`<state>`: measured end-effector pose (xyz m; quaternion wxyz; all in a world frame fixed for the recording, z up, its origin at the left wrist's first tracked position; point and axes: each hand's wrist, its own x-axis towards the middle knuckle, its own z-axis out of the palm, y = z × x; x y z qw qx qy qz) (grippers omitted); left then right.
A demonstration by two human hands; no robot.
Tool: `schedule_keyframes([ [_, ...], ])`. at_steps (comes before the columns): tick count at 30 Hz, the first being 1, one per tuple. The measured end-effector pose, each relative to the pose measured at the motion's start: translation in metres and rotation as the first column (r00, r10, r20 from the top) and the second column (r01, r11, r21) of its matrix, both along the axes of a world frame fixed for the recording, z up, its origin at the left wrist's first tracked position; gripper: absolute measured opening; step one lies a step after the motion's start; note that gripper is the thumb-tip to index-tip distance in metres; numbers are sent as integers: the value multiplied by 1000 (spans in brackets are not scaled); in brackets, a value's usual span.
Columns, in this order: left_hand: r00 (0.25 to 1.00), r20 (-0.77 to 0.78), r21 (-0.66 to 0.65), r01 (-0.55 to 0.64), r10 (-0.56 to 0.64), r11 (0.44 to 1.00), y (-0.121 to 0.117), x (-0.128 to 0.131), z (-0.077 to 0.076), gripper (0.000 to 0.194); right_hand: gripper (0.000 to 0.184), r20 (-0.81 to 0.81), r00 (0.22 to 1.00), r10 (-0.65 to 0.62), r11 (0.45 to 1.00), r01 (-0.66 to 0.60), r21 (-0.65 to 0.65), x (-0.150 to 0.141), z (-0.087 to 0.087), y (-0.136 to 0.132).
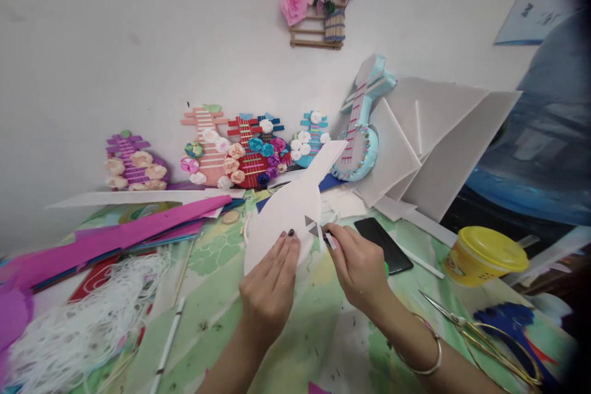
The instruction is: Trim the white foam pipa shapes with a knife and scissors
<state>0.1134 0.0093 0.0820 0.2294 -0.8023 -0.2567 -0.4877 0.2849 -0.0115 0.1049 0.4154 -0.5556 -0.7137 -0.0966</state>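
Note:
A white guitar-shaped foam cutout is tilted up over the table's middle, its neck pointing up and right. My left hand holds its lower edge, fingers closed on the board. My right hand is closed in a pinch on a small white strip at the cutout's right edge, beside small grey triangles. A bangle sits on my right wrist.
Finished paper guitars with flowers and white foam boards lean on the wall. A black phone, a yellow tub and gold scissors lie right. Pink paper and a tangle of white string lie left.

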Motion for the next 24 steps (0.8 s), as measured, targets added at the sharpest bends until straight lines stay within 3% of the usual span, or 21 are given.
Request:
schedule_keyframes([
  [6, 1000, 1, 11, -11, 11, 1000, 0, 6, -5, 48, 31, -1, 999, 36, 999, -36, -3, -3, -2, -2],
  [13, 996, 87, -136, -23, 35, 990, -5, 13, -11, 45, 30, 42, 998, 42, 994, -37, -102, -9, -9, 0],
  [19, 976, 69, -373, -167, 207, 913, -8, 18, -10, 34, 30, 58, 995, 77, 976, -63, -210, -15, -14, 0],
  [22, 949, 27, -326, -288, 313, 901, -7, 20, -9, 11, 31, 49, 993, 106, 963, -90, -255, -18, -16, 1],
  [24, 937, 9, -259, -334, 348, 906, -6, 20, -10, 9, 32, 46, 991, 123, 957, -107, -269, -20, -18, 1],
])
